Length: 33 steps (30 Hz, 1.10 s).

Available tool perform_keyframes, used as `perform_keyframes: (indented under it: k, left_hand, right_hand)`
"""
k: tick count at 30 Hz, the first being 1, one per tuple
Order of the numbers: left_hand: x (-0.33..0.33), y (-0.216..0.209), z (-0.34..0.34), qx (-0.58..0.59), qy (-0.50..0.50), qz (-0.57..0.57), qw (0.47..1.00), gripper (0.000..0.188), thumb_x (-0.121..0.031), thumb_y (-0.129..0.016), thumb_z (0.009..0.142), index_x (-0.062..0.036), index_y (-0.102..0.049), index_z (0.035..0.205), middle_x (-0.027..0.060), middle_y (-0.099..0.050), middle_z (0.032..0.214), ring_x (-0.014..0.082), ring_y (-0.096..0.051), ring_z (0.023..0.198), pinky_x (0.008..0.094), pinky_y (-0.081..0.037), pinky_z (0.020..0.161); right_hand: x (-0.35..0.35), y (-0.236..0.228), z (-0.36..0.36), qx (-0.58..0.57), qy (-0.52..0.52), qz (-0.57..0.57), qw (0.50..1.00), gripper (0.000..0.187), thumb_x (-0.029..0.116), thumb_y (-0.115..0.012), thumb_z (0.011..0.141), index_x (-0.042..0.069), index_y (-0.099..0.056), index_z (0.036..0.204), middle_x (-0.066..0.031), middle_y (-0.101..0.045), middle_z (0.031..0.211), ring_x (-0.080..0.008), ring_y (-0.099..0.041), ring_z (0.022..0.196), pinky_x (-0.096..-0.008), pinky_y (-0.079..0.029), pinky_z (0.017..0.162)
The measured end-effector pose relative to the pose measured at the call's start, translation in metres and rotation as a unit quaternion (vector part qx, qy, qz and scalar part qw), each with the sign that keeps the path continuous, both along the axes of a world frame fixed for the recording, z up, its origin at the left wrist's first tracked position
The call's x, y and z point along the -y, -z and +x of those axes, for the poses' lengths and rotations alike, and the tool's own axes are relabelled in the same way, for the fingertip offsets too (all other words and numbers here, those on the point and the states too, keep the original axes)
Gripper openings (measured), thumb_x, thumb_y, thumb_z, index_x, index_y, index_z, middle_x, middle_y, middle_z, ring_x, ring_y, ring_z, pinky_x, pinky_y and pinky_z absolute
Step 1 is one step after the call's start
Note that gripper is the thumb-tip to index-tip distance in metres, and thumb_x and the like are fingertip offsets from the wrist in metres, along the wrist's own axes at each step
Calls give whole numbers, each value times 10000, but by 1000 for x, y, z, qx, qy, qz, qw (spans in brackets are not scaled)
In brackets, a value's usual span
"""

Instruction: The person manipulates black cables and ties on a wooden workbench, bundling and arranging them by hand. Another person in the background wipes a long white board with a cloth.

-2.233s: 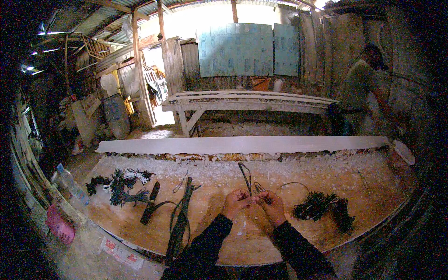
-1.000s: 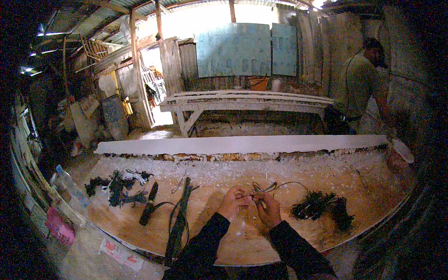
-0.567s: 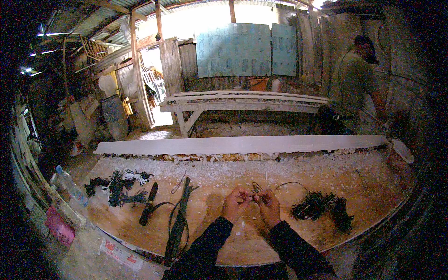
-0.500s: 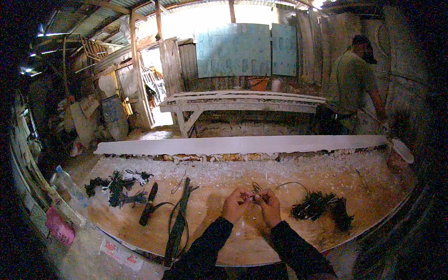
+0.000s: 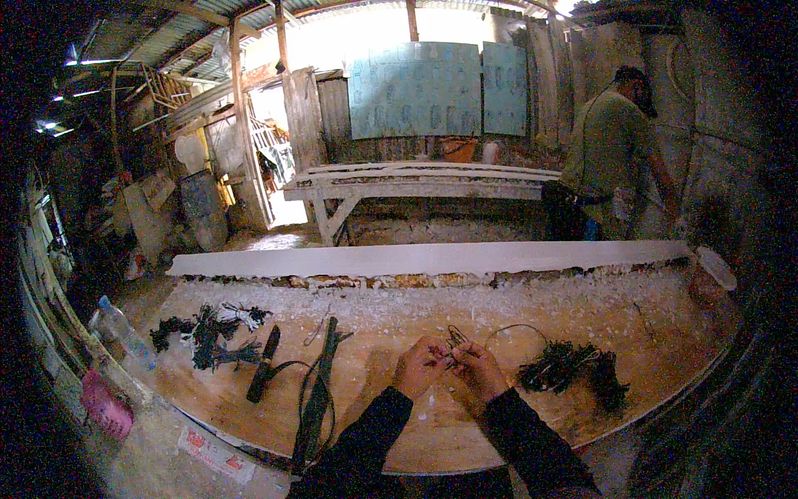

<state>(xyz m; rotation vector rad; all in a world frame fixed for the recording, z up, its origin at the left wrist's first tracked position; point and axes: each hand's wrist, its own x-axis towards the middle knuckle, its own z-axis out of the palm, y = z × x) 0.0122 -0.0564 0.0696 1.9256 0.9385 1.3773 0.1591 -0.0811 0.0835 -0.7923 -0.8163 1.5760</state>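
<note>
Dark looped cord (image 5: 455,335) pinched in fingertips of left hand (image 5: 418,368) and right hand (image 5: 479,372), over wooden surface (image 5: 434,441); knife (image 5: 265,364) off to left, dark strand bundles (image 5: 561,366) to right.

"Light?"
"Daylight. Roof gap (image 5: 374,27) and doorway (image 5: 289,209) blown out, blue panels (image 5: 416,90) unevenly lit. Rest dim, corners black."
"Shadows?"
"Soft one on the tabletop (image 5: 440,441), left of the left hand (image 5: 419,368)."
"Quality?"
"Grainy darks. Fisheye bends the tabletop's near edge. Dark strand (image 5: 455,334) at the right hand (image 5: 480,371) too small to trace."
</note>
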Motion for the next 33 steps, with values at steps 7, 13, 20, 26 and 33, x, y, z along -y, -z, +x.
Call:
perform_keyframes:
  k: [7, 13, 20, 26, 33]
  left_hand:
    - [-10, 12, 0, 95, 51, -48, 993, 309, -67, -657, 739, -73, -488, 998, 37, -595, 858, 140, -587, 822, 277, -498, 685]
    - [-15, 19, -2, 195, 107, -151, 963, 377, -126, -665, 762, -59, -462, 1072, 70, -606, 893, 145, -588, 793, 267, -505, 654]
    - [-12, 14, -3, 207, 117, -174, 956, 398, -123, -663, 764, -64, -460, 1102, 87, -609, 889, 155, -593, 767, 260, -506, 634]
    - [-11, 16, 1, 100, 20, -27, 994, 349, -81, -656, 755, -67, -505, 1069, 44, -602, 962, 146, -592, 809, 280, -507, 680]
    - [-3, 10, 3, 40, -6, -31, 999, 344, -38, -634, 747, -73, -515, 1068, 39, -597, 908, 134, -588, 806, 286, -506, 696]
  right_hand:
    - [-7, 14, -1, 210, 122, 138, 960, 101, 134, -633, 781, 45, -604, 818, -9, -602, 772, -100, -528, 680, -226, -431, 631]
    - [-5, 16, -2, 239, 135, 174, 946, 131, 111, -633, 779, 18, -622, 871, -27, -622, 806, -110, -552, 720, -237, -451, 662]
    - [-5, 14, 2, 291, 138, 198, 926, 107, 43, -616, 769, 7, -626, 870, -46, -635, 834, -117, -583, 767, -251, -471, 718]
    - [-6, 17, -2, 281, 151, 209, 925, 72, 8, -596, 770, 3, -617, 838, -50, -634, 826, -115, -584, 741, -248, -476, 691]
    - [14, -8, -10, 372, 187, 240, 877, 85, 35, -623, 735, 15, -584, 808, -51, -601, 750, -126, -561, 686, -259, -458, 627]
